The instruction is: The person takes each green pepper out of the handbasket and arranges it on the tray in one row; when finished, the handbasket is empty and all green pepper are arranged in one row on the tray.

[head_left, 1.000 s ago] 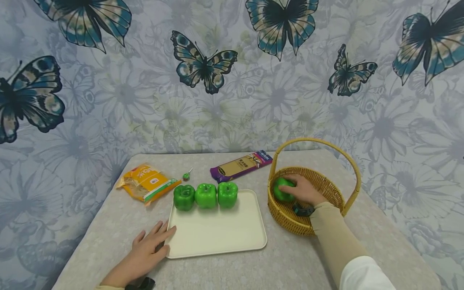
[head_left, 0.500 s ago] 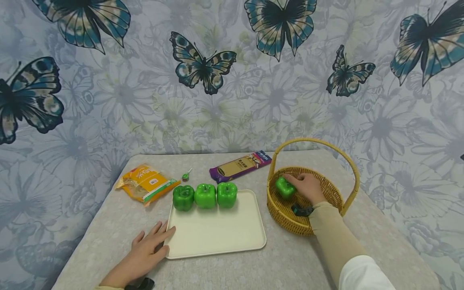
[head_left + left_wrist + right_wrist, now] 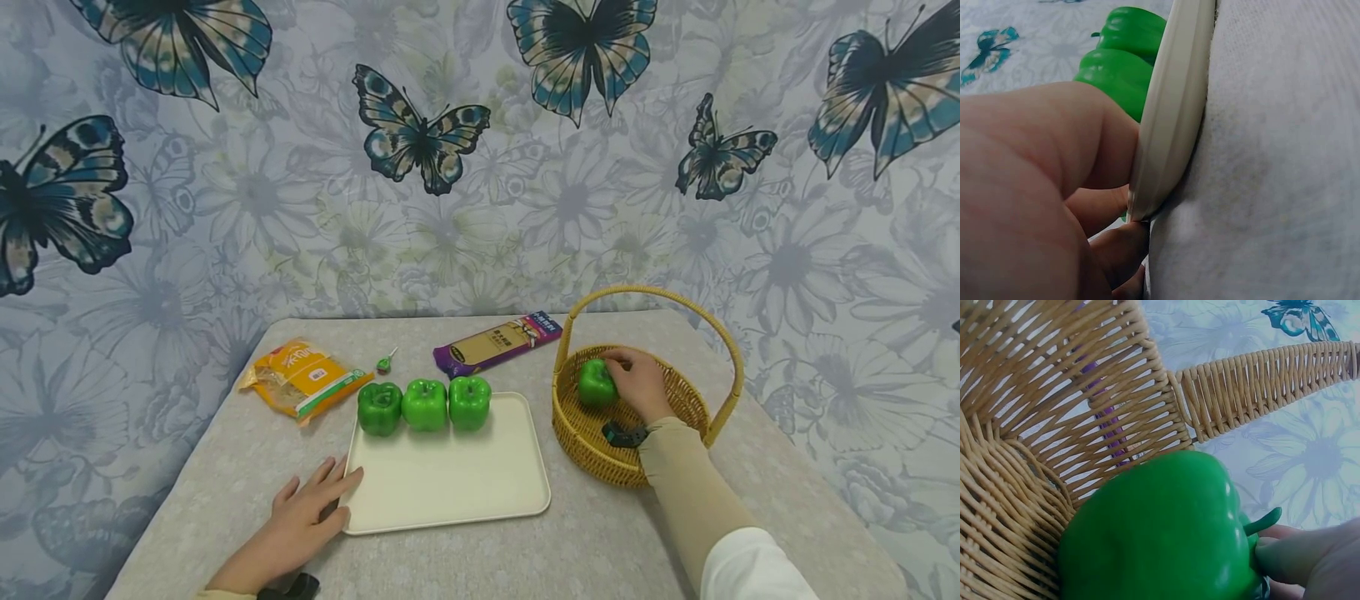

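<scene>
Inside the wicker basket (image 3: 600,467) at the right, my right hand (image 3: 639,382) pinches a green bell pepper (image 3: 596,385) close to its stem. The right wrist view shows the thumb (image 3: 1297,553) beside the curved stem, with the pepper (image 3: 1154,531) against the woven wall. My left hand (image 3: 303,508) lies at the left edge of the cream tray (image 3: 450,487), fingers spread and touching the rim (image 3: 1175,112). Three more green bell peppers, the left one (image 3: 379,408), the middle one (image 3: 425,406) and the right one (image 3: 470,404), form a row along the tray's back edge.
Behind the tray's left corner lies an orange food packet (image 3: 303,375), with a small green item on a white stick (image 3: 385,365) beside it. A purple package (image 3: 495,343) lies at the back. The basket's tall handle (image 3: 652,289) arches over the right hand.
The right hand's grip has shifted from over the pepper to its stem side. Inside the basket, the pepper has turned and moved slightly right. The left hand and tray stay put.
</scene>
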### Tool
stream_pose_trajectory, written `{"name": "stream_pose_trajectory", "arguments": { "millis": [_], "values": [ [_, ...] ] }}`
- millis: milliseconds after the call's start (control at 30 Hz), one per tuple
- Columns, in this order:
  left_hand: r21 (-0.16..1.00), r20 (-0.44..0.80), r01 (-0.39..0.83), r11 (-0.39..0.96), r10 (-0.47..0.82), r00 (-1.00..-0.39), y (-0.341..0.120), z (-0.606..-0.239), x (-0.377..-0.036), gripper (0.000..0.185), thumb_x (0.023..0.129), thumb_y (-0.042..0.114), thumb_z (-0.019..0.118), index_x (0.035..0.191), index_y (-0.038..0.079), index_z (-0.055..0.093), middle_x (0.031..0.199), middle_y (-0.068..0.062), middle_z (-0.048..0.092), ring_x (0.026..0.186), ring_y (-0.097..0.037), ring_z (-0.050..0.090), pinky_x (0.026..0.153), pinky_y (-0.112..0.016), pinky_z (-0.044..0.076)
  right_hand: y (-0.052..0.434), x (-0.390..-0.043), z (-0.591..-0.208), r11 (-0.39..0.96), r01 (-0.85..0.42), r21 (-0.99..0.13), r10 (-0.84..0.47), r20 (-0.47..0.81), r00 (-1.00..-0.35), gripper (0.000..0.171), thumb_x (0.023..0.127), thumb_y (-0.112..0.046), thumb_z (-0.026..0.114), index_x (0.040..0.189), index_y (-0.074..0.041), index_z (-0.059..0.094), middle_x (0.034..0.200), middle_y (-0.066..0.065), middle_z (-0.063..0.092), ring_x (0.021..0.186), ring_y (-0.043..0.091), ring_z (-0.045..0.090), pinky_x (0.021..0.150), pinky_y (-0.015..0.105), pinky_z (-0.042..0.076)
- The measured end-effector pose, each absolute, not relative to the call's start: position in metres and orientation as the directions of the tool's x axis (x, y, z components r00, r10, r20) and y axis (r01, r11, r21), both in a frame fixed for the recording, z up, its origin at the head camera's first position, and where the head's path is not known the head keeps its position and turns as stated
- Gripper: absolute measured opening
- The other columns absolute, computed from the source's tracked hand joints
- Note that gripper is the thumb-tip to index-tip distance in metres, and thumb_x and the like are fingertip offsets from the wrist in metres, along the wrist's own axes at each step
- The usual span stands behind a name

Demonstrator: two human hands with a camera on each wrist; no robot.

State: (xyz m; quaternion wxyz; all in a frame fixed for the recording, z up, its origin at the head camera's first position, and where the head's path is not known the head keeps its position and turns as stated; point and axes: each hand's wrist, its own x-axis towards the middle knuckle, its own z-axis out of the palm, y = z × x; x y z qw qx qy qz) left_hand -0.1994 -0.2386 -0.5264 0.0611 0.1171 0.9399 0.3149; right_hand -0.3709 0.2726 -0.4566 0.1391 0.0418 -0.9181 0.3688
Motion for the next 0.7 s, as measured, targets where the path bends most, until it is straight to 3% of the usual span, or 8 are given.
{"name": "stream_pose_trajectory", "arguments": {
  "millis": [167, 300, 467, 567, 700],
  "values": [
    [0.605, -0.031, 0.184, 0.775, 0.254, -0.967, -0.2392, -0.5278, -0.1995, 0.048, 0.093, 0.04, 0.052, 0.138, 0.025, 0.047, 0.146, -0.009, 0.035, 0.138, -0.037, 0.016, 0.094, -0.068, 0.001, 0.2718, -0.3706, -0.4569, 0.711, -0.135, -0.69, 0.032, 0.223, -0.974, 0.03, 0.097, -0.023, 0.045, 0.119, -0.018, 0.063, 0.117, 0.014, 0.059, 0.1, 0.031, 0.056, 0.072, 0.042, 0.05],
    [0.606, -0.022, 0.193, 0.771, 0.26, -0.965, -0.2396, -0.5284, -0.1993, 0.047, 0.093, 0.04, 0.052, 0.138, 0.025, 0.047, 0.145, -0.008, 0.037, 0.138, -0.036, 0.017, 0.094, -0.068, 0.001, 0.2726, -0.3693, -0.4573, 0.697, -0.123, -0.706, 0.006, 0.178, -0.984, 0.038, 0.096, -0.037, 0.043, 0.125, -0.019, 0.059, 0.126, 0.013, 0.054, 0.104, 0.032, 0.054, 0.075, 0.043, 0.049],
    [0.612, -0.031, 0.187, 0.768, 0.259, -0.965, -0.2392, -0.5277, -0.1998, 0.047, 0.093, 0.041, 0.052, 0.138, 0.026, 0.047, 0.145, -0.007, 0.036, 0.138, -0.036, 0.016, 0.094, -0.068, 0.001, 0.272, -0.3696, -0.4571, 0.71, -0.144, -0.689, -0.053, 0.152, -0.987, 0.07, 0.079, -0.065, 0.056, 0.131, -0.018, 0.053, 0.129, 0.012, 0.05, 0.106, 0.031, 0.053, 0.079, 0.045, 0.049],
    [0.609, -0.038, 0.182, 0.772, 0.258, -0.965, -0.2392, -0.5273, -0.1998, 0.047, 0.093, 0.041, 0.051, 0.138, 0.026, 0.047, 0.145, -0.007, 0.036, 0.138, -0.035, 0.016, 0.094, -0.067, 0.001, 0.2707, -0.3704, -0.4578, 0.737, -0.152, -0.659, -0.078, 0.14, -0.987, 0.081, 0.071, -0.067, 0.065, 0.134, -0.018, 0.049, 0.126, 0.011, 0.051, 0.104, 0.029, 0.053, 0.079, 0.044, 0.049],
    [0.61, -0.044, 0.18, 0.772, 0.26, -0.965, -0.2391, -0.5262, -0.1997, 0.048, 0.094, 0.04, 0.051, 0.139, 0.026, 0.046, 0.145, -0.007, 0.036, 0.138, -0.036, 0.015, 0.094, -0.068, 0.001, 0.2706, -0.3717, -0.4599, 0.75, -0.169, -0.64, -0.102, 0.14, -0.985, 0.082, 0.07, -0.061, 0.069, 0.136, -0.017, 0.046, 0.123, 0.012, 0.052, 0.098, 0.028, 0.055, 0.077, 0.042, 0.049]
  ]
}}
